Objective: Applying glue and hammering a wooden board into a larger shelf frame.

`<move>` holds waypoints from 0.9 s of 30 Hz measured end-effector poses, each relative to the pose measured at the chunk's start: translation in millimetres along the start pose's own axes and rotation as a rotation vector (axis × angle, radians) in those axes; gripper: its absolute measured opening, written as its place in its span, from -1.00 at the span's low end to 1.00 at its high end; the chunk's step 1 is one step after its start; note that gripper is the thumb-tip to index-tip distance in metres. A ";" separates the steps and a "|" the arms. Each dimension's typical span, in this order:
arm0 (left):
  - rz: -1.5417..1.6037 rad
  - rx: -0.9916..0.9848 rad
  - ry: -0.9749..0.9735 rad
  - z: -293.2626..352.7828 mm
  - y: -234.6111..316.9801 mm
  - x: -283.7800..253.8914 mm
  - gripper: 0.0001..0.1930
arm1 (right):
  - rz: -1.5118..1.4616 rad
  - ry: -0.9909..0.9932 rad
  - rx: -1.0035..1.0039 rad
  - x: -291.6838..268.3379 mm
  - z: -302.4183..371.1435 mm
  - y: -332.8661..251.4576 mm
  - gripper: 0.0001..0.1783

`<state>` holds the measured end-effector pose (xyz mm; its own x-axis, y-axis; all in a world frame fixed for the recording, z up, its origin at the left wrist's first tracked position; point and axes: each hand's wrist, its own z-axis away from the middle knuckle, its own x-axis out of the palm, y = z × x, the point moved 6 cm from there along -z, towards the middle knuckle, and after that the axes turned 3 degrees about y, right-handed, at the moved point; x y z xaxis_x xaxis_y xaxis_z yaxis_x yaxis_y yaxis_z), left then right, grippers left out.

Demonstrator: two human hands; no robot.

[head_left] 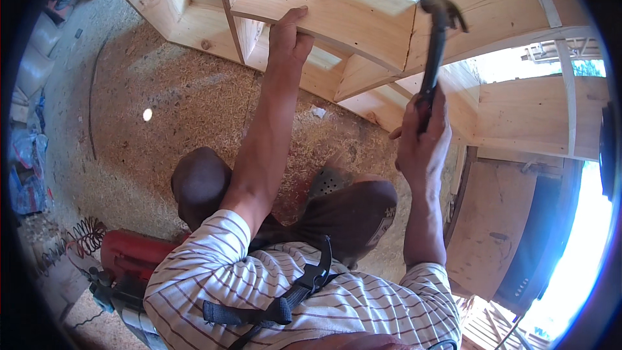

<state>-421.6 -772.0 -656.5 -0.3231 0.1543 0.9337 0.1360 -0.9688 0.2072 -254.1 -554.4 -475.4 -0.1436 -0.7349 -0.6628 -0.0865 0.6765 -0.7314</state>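
Note:
My right hand (pixel 424 139) is wrapped round the dark handle of a claw hammer (pixel 435 52), held up with its head pointing away from me. The hammer head stands in front of the wooden frame, near a joint between two boards; whether it touches the wood I cannot tell. With my left hand (pixel 289 37) I grip the lower edge of a pale wooden board (pixel 330 10). That board is part of a large shelf-like wooden frame (pixel 447 45) with several compartments. Part of my left hand's grip is hidden behind the board.
Sawdust and shavings cover the floor (pixel 155 110), where a small white scrap (pixel 318 111) lies. A red air compressor (pixel 136 253) with a coiled hose (pixel 84 236) is at the lower left. Plastic bags (pixel 29 181) lie along the left. A brown and dark cabinet-like object (pixel 499 220) stands at the right.

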 end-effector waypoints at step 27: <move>0.050 0.052 -0.032 1.5 -9.0 -0.2 -0.46 | 0.192 0.305 0.221 36.7 -33.1 -8.9 -0.63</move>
<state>-421.3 -763.1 -658.1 -0.2847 0.1129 0.9519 0.2004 -0.9641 0.1743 -291.2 -585.8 -488.0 -0.4246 -0.5265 -0.7365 0.1785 0.7489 -0.6382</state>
